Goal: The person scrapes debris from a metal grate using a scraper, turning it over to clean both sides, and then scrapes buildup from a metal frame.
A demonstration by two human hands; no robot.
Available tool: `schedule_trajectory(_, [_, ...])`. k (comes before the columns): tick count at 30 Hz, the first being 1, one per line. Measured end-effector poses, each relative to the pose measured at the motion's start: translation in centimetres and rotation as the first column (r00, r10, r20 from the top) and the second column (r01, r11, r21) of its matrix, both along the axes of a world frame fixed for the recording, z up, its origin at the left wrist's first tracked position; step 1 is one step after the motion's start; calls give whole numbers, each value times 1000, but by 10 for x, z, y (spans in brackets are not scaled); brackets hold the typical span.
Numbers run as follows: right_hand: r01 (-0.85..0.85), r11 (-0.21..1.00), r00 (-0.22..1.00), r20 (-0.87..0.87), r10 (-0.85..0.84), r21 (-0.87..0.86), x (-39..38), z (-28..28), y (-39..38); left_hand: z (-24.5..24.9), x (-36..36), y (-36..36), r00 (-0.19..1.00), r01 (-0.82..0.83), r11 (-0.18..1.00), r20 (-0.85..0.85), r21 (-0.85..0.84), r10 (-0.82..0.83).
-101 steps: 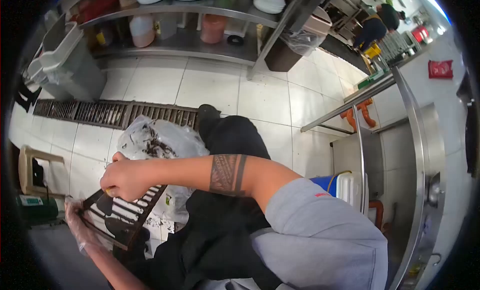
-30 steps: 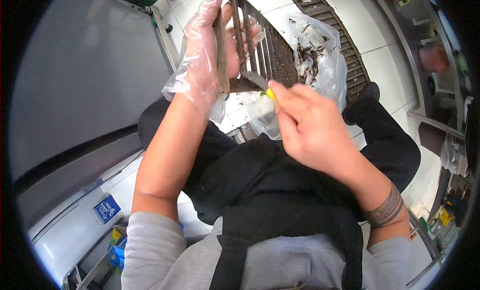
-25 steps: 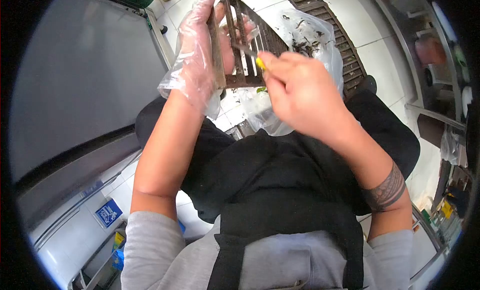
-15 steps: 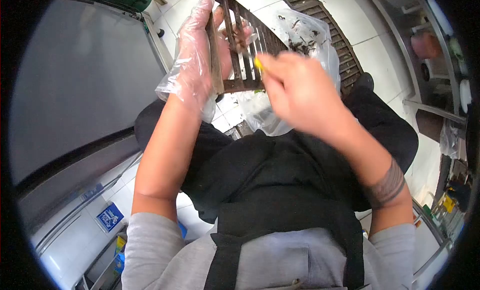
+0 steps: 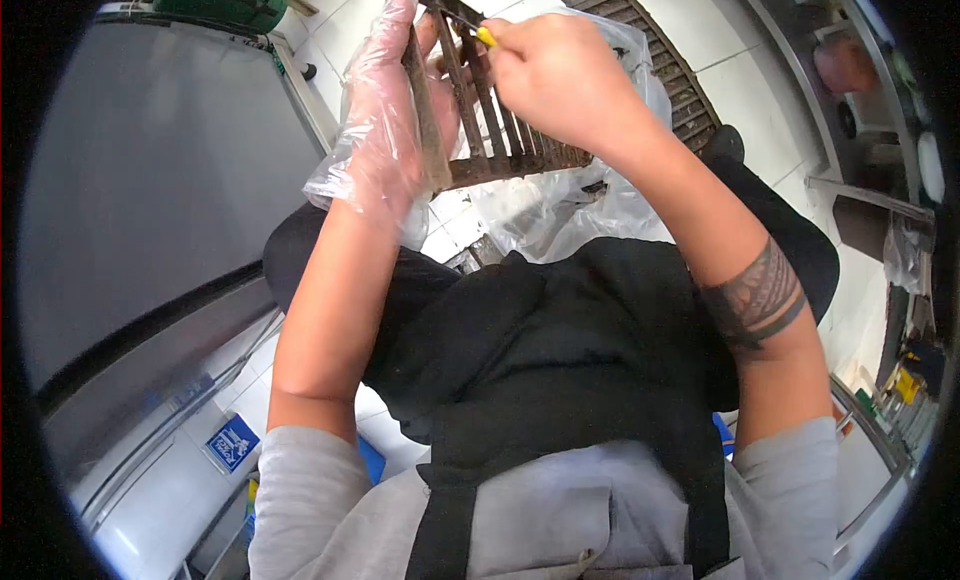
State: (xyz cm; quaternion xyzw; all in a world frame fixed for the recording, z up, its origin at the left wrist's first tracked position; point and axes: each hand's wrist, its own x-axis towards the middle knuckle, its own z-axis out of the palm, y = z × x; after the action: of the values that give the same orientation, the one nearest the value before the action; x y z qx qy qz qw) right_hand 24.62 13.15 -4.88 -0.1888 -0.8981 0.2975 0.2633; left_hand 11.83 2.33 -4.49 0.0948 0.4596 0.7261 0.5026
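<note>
W/ left hand [image 5: 385, 130] (loose glove [image 5: 345, 175]) clamped on grate [image 5: 500, 145] & right hand [image 5: 555, 70] fisted round yellow tool [image 5: 484, 37], risks slip off bar into fingers [image 5: 396, 25].

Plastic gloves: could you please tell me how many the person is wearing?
1. It covers the left hand, which holds the metal grate. The right hand, with its grip on a yellow-handled tool, is bare. Both hands show fully.
</note>
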Motion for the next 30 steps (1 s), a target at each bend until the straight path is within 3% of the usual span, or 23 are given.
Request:
schedule_trajectory(3, [-6,997,999,41,3,74,15,1,-25,-4,-7,-6,1000,-7,1000,18,-14,7])
schedule_trajectory(5, [-5,997,1000,25,7,-77,31,7,-42,1,-11,-6,997,2,999,78,-52,2])
schedule_trajectory(8, [53,998,998,33,-51,-44,-9,-1,-3,4,-2,-4,996,71,997,56,-5,-70])
schedule_trajectory(9, [99,988,995,21,-97,-117,-18,0,5,12,12,1,1000,5,1000,-1,-12,-5])
schedule_trajectory(12, [76,980,996,58,-67,-185,-18,-9,8,9,5,-1,999,32,999,33,-12,-32])
schedule_trajectory(13, [92,924,987,-92,-135,-370,-22,-16,4,9,3,-2,998,38,999,47,-12,-38])
schedule_trajectory(14, [86,925,987,-95,-129,-369,-17,-21,5,9,2,-4,999,33,999,44,-10,-32])
schedule_trajectory(16, [190,825,979,45,-197,-532,4,-7,1,19,11,-3,1000,-8,998,23,-63,9])
schedule_trajectory(18, [193,805,981,136,-140,-561,32,6,2,30,23,-1,999,-40,991,1,-127,40])
schedule_trajectory(21, [158,861,983,159,-91,-484,75,22,-9,39,24,-1,999,-43,983,-39,-180,36])
schedule_trajectory(23, [-61,925,998,-5,64,-375,100,24,-19,59,42,0,991,-79,974,-121,-210,54])
schedule_trajectory(24, [-66,923,998,-6,68,-379,106,31,-27,53,36,-1,991,-84,973,-122,-214,58])
schedule_trajectory(26, [-156,974,986,29,163,-167,115,52,-42,37,16,1,999,30,989,-35,-145,-36])
schedule_trajectory(27, [-151,974,987,24,157,-168,120,61,-49,37,17,4,997,31,988,-65,-148,-41])
schedule_trajectory(28, [-125,975,987,73,140,-185,123,70,-56,43,34,7,979,-78,985,-199,-154,46])
schedule_trajectory(30, [-88,976,986,124,115,-200,129,83,-60,37,27,21,999,40,981,21,-187,-36])
